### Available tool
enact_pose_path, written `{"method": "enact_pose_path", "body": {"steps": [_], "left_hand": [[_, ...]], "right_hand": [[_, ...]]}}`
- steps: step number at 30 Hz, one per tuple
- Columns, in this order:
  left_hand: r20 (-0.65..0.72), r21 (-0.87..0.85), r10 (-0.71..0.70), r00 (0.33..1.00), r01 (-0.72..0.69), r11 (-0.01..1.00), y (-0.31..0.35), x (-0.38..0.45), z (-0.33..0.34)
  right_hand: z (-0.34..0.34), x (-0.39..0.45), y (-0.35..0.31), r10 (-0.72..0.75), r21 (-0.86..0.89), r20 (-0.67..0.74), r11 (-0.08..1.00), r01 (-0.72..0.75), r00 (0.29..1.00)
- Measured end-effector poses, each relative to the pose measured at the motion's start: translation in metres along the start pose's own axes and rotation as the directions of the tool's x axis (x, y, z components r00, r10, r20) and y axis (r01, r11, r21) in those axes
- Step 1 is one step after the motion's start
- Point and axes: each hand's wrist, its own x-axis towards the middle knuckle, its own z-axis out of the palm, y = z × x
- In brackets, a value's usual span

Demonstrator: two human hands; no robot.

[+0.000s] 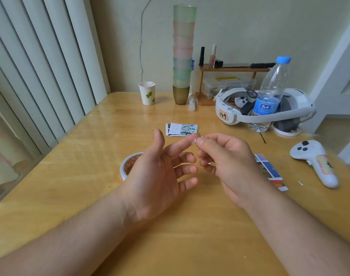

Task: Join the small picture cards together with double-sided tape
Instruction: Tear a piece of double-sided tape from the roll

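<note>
Both hands hover over the worktop (70, 196). Left hand (158, 176) open, palm up, fingers loose, holding nothing. Right hand (228, 166) pinches a small white tape scrap (193, 140) against the left forefinger tip. Tape roll (128, 166) behind left hand; picture cards (269, 172) behind right hand; more cards (182, 129) just beyond fingertips.

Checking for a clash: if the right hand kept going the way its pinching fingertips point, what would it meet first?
The right hand, pinching a small tape scrap, points toward the left hand; it would meet that hand's index fingertip first, apparently almost touching already.
</note>
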Motion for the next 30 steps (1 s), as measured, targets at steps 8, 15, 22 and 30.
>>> {"method": "enact_pose_path", "body": {"steps": [8,15,22,30], "left_hand": [[0.027,0.102,0.038,0.999,-0.040,0.994,-0.002,-0.001,0.001],[0.049,0.197,0.085,0.995,-0.093,0.976,-0.007,-0.001,-0.001],[0.026,-0.041,-0.028,0.999,0.029,0.999,0.000,0.001,-0.003],[0.005,-0.064,-0.021,1.000,0.022,0.998,0.006,0.001,-0.008]], "right_hand": [[0.001,0.000,-0.004,0.097,0.084,-0.016,0.992,-0.095,0.995],[-0.002,0.002,-0.004,0.210,0.213,0.066,0.952,-0.219,0.976],[-0.003,0.001,-0.004,0.132,0.130,0.106,0.981,-0.145,0.986],[-0.021,0.013,-0.001,-0.054,-0.262,0.014,0.963,0.056,0.998]]}}
